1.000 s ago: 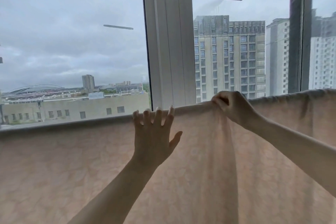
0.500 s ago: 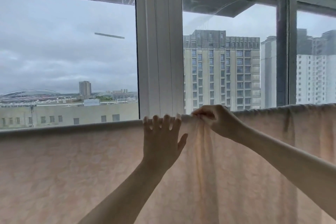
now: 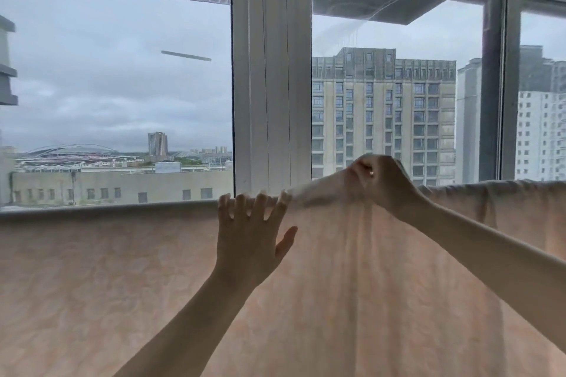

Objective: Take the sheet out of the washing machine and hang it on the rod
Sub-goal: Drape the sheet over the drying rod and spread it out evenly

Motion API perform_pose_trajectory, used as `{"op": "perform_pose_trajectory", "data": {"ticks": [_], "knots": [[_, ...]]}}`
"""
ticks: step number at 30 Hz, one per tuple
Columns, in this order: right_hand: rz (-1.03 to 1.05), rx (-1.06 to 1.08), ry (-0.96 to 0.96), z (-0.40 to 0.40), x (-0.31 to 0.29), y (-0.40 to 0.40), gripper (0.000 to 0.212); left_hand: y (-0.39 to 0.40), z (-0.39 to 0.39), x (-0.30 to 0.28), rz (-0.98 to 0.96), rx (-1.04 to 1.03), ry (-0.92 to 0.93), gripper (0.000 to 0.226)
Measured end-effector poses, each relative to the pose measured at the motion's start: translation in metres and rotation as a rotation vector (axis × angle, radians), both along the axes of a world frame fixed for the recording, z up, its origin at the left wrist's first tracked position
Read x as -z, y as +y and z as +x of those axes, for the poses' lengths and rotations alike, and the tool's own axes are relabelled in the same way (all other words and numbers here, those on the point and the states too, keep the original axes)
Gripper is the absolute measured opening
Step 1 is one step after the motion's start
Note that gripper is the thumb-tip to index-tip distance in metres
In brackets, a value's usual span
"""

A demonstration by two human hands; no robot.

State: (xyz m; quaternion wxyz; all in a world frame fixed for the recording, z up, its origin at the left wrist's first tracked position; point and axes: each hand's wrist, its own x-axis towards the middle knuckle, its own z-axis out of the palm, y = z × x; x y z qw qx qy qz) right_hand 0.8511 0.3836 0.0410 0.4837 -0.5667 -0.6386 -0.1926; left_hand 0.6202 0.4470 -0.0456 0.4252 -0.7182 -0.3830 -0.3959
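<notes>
A: What does the sheet (image 3: 122,285) look like?
B: Thin, pale pink, hanging over the rod, which it hides.
A: And the hands?
B: The right hand (image 3: 382,185) pinches the top edge and lifts a bunch up. The left hand (image 3: 249,236), just left of it, lies flat on the cloth, fingers spread.
A: What's behind?
B: A white window post (image 3: 271,70) and tall buildings (image 3: 382,113).

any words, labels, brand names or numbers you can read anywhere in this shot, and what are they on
None can be read.
sheet: only a faint woven pattern, no print or tag in view.
left hand and right hand: a small ring on the right hand, no marking legible.
buildings outside the window frame: no signs visible; any lettering would be too small to tell.
</notes>
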Motion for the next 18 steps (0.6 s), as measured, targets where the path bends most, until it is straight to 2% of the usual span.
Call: {"op": "perform_pose_trajectory", "data": {"ticks": [2,6,11,18], "knots": [[0.029,0.029,0.053,0.025,-0.001,-0.006,0.018,0.001,-0.001,0.000,-0.021,-0.008,0.006,0.059],[-0.067,0.037,-0.035,0.042,0.022,-0.014,0.014,-0.009,0.012,-0.001,-0.086,-0.020,-0.034,0.060],[-0.040,-0.013,-0.033,0.047,0.028,-0.018,0.010,-0.023,0.046,-0.008,-0.120,0.032,-0.012,0.059],[-0.076,-0.097,-0.135,0.046,0.040,-0.028,0.023,-0.026,0.100,-0.007,-0.107,0.085,0.033,0.058]]}}
